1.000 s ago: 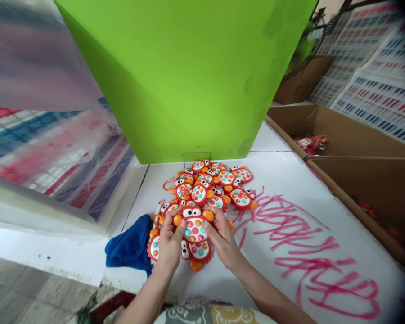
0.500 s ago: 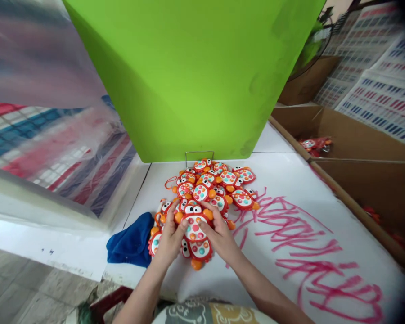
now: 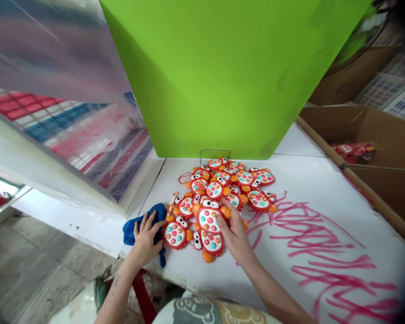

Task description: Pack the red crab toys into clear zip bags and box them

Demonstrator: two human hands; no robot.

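Observation:
My right hand (image 3: 235, 231) grips a red crab-shaped toy (image 3: 209, 220) by its right side, thumb on its white face with coloured dots. The toy has bulging eyes and orange claws, and is held above another crab toy (image 3: 212, 243) on the table. My left hand (image 3: 147, 239) lies with fingers spread on a crumpled blue cloth (image 3: 130, 229). Just right of that hand is a further crab toy (image 3: 174, 235). Several more like them form a pile (image 3: 219, 180) beyond my hands, some with orange cord loops.
A tall green board (image 3: 216, 81) stands behind the pile, with a thin wire stand (image 3: 215, 150) at its foot. Cardboard boxes (image 3: 384, 135) at the right hold bagged red items (image 3: 354, 150). Plastic-covered striped material (image 3: 87, 139) is at the left. Pink scribbles (image 3: 324, 234) mark the white tabletop.
My left hand has let go of the crab toy and moved left onto the blue cloth. My right hand keeps the toy. The view has shifted, so the scene sits further right.

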